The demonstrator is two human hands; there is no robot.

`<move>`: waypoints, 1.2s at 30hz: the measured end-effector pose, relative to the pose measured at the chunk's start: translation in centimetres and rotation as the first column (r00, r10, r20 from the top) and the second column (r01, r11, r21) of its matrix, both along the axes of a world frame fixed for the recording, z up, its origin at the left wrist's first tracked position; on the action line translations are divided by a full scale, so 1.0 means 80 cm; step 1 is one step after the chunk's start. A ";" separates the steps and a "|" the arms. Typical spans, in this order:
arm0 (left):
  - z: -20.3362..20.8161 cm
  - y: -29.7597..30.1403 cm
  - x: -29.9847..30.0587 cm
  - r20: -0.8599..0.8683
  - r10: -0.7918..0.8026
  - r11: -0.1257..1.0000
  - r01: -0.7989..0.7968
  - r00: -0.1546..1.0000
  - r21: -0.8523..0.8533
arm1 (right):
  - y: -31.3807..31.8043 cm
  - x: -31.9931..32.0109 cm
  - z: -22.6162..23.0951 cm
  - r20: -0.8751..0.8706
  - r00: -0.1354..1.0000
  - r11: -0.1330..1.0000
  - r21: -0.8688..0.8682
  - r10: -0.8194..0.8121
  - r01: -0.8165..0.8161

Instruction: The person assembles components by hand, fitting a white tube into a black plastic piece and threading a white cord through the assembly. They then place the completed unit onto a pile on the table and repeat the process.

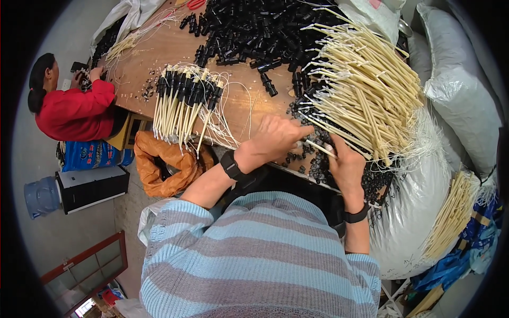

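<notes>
Between my hands, over the near edge of the table, is a short cream stick (321, 149) with a small dark piece at its left end. My right hand (348, 165) pinches its right end between thumb and fingers. My left hand (277, 139) is at the dark end, fingers curled and closed; what they hold is hidden. Small black plastic pieces (321, 172) lie scattered beneath and around my hands. To the right rises a big heap of cream sticks (366, 90) with white string ends.
A bundle of cream sticks with black plastic fittings (185, 87) lies at the left table edge, above an orange sack (151, 169). Black fittings (260, 32) are piled at the back. White sacks (461, 90) stand right. A person in red (74, 111) works at the far left.
</notes>
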State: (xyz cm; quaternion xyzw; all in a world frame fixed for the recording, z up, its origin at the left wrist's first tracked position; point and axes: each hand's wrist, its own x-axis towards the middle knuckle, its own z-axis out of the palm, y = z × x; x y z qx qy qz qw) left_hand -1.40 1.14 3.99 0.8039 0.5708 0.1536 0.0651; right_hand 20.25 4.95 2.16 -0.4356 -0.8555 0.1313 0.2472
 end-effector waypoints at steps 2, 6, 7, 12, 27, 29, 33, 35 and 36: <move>-0.006 -0.005 0.013 0.115 -0.033 0.999 0.034 0.993 -0.001 | -0.003 -0.019 -0.003 -0.073 0.997 0.996 -0.077 -0.040 0.034; -0.027 -0.010 0.005 0.308 -0.150 0.989 0.137 0.939 0.064 | 0.013 -0.018 -0.006 -0.293 0.955 0.992 -0.097 0.050 -0.082; -0.045 -0.010 -0.018 0.319 0.034 0.997 -0.052 0.947 0.048 | 0.021 -0.003 -0.003 -0.530 0.848 0.941 -0.289 -0.002 -0.179; -0.062 -0.013 -0.032 0.520 0.421 0.902 -0.284 0.743 -0.325 | 0.002 0.005 0.025 -0.691 0.718 0.637 -0.592 -0.086 -0.493; -0.059 -0.022 -0.009 0.511 0.243 0.968 -0.175 0.825 -0.177 | -0.023 -0.041 0.000 -0.196 0.979 0.989 -0.120 0.060 -0.084; -0.057 -0.023 -0.009 0.460 0.229 0.965 -0.140 0.858 -0.220 | -0.022 -0.041 -0.001 -0.199 0.978 0.990 -0.118 0.059 -0.083; -0.046 -0.023 0.002 0.493 0.187 0.971 -0.084 0.850 -0.225 | -0.023 -0.043 -0.009 -0.274 0.959 0.989 -0.104 0.070 -0.102; -0.044 -0.023 0.003 0.501 0.170 0.972 -0.060 0.848 -0.229 | -0.023 -0.043 -0.013 -0.296 0.951 0.987 -0.105 0.085 -0.121; -0.044 -0.023 0.002 0.484 0.166 0.967 -0.047 0.859 -0.249 | -0.022 -0.041 -0.015 -0.298 0.950 0.981 -0.140 0.090 -0.137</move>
